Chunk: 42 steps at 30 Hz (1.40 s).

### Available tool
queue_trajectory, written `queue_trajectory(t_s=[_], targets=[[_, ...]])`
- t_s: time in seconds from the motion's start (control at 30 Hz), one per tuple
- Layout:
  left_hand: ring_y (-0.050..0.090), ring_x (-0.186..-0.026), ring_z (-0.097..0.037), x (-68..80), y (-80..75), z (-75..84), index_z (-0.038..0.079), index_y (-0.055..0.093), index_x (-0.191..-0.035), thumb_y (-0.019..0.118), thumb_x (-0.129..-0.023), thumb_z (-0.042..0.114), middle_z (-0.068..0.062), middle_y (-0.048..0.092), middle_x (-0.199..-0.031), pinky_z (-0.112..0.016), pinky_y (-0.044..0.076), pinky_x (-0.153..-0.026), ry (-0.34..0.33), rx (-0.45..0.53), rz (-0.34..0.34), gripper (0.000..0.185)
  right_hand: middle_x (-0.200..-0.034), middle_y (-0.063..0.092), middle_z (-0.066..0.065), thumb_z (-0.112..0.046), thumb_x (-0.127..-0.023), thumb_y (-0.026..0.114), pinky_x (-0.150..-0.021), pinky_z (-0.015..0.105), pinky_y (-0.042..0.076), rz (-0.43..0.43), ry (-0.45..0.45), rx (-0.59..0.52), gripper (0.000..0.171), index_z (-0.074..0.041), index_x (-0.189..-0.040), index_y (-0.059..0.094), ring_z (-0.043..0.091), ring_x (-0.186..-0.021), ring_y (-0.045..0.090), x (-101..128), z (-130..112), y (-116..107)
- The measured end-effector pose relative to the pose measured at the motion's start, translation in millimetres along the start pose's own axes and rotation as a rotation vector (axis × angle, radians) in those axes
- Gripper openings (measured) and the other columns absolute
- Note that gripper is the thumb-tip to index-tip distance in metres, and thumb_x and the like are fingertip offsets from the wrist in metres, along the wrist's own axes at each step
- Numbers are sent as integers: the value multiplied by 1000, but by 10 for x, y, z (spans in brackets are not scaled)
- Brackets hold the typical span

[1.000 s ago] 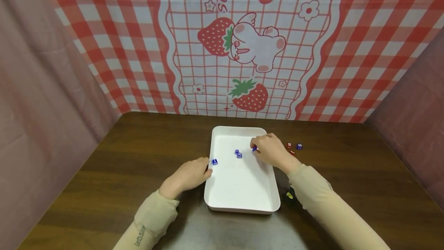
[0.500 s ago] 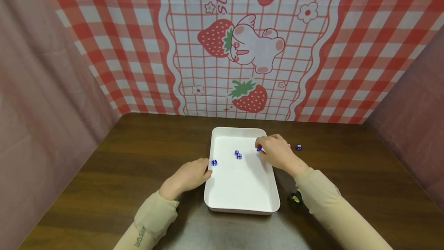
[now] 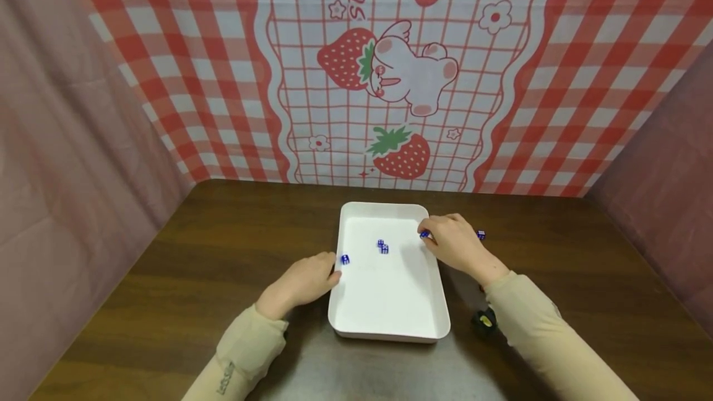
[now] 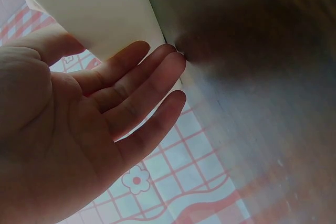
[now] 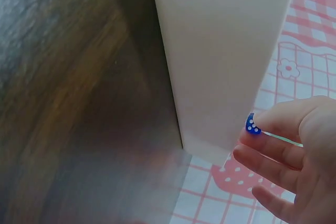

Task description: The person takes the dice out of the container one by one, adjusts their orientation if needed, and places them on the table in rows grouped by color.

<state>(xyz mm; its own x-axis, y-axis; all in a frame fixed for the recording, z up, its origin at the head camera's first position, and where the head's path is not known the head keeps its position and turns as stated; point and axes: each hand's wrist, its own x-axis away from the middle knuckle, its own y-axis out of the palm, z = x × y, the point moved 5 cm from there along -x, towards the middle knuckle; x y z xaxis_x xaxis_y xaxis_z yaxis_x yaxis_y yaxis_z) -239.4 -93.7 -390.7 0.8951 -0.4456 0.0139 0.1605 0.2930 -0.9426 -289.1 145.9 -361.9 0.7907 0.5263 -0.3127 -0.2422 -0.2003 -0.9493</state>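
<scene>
My right hand pinches a blue die with white dots between thumb and fingertips, over the right rim of a white tray. In the right wrist view the die shows at the fingertips, beside the tray's outer wall. Inside the tray, a blue die lies near the left wall. Another two blue dice sit close together toward the back. My left hand rests at the tray's left side, its fingers extended along the outer wall and the thumb near the rim.
On the brown wooden table, a blue die lies just beyond my right hand. A black object with a yellow mark is beside my right sleeve. A red-checked strawberry cloth hangs behind the table.
My right hand has moved right with the pinched blue die, from inside the tray to its right rim. It now hides the red dice on the table. The left hand stays put.
</scene>
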Motion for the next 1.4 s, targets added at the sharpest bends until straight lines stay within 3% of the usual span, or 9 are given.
queue_trajectory(t_s=[0.37, 1.03, 1.4], targets=[[58, -82, -27, -3, -6, -8, 3, 55, -93, 50, -91, 23, -11, 59, -89, -41, 45, -71, 9, -13, 2, 21, -84, 63, 3, -13, -80, 66, -83, 47, 42, 42, -4, 13, 11, -10, -91, 66, 19, -77, 61, 61, 138, -83], [59, -83, -29, -9, 1, -19, 2, 55, -93, 50, -91, 23, -12, 58, -89, -42, 45, -71, -1, -12, -2, 22, -87, 66, 5, -11, -79, 65, -80, 48, 42, 27, 63, 28, 14, -8, -93, 66, 23, -81, 62, 219, 490, -183], [59, -85, -29, -1, 13, -14, 3, 55, -93, 49, -91, 23, -12, 59, -90, -43, 46, -72, 4, -8, 0, 21, -83, 66, 4, -13, -77, 67, -73, 47, 43, 29, 94, 50, 11, -11, -88, 67, 23, -72, 61, 330, 649, -183]])
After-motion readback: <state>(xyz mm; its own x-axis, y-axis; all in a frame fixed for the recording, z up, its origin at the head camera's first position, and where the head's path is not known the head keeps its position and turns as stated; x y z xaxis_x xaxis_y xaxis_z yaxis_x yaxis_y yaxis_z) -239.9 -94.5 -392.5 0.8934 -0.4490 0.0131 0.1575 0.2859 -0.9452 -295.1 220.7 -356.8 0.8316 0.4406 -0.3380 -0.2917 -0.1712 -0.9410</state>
